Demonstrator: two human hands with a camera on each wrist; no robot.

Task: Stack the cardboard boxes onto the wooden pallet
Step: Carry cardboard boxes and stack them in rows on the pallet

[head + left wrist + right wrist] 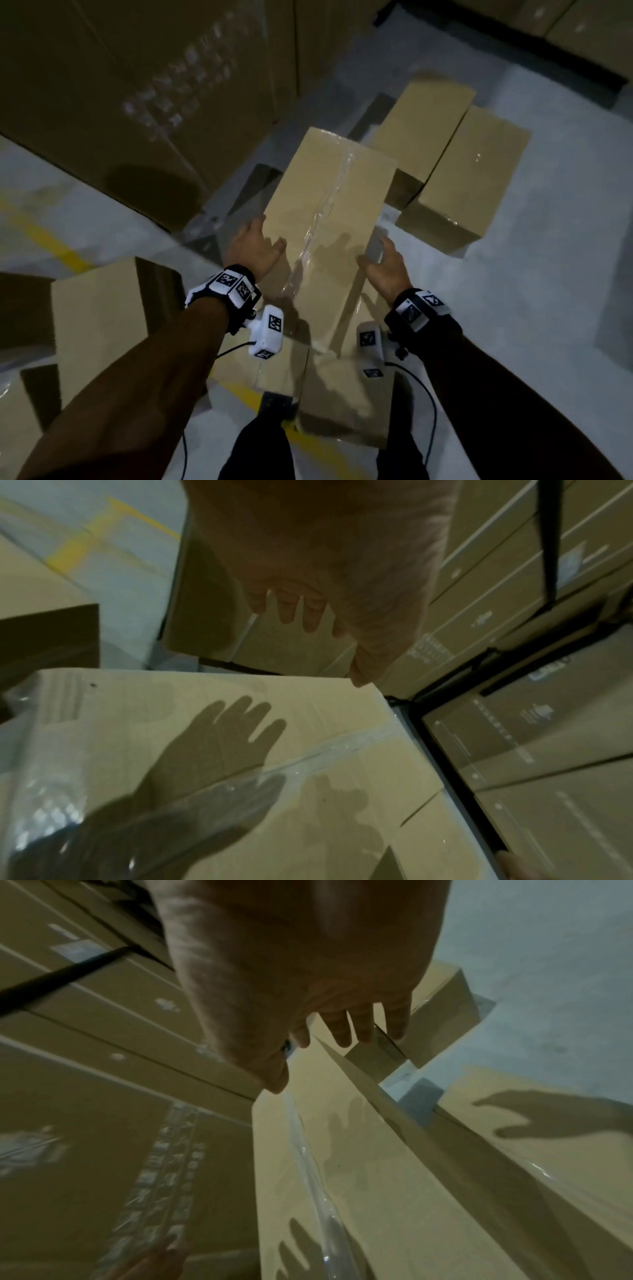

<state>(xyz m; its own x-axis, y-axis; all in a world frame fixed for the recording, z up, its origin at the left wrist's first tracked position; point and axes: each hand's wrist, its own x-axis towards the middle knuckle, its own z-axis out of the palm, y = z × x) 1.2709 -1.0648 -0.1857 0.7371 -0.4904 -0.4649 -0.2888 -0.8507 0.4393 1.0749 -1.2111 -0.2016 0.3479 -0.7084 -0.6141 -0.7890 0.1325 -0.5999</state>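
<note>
Both hands [325, 257] hover spread-fingered, gripping nothing, at the taped box [329, 219] — tilted atop lower boxes [346, 394], it could slide off if grasped unevenly.

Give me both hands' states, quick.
Left hand: open, fingers spread, holding nothing.
Right hand: open, fingers straight beside the taped box, holding nothing.

A grey floor [534, 308] carries yellow lines [51, 240]; black cables [424, 394] hang below the wrist trackers [236, 287].
</note>
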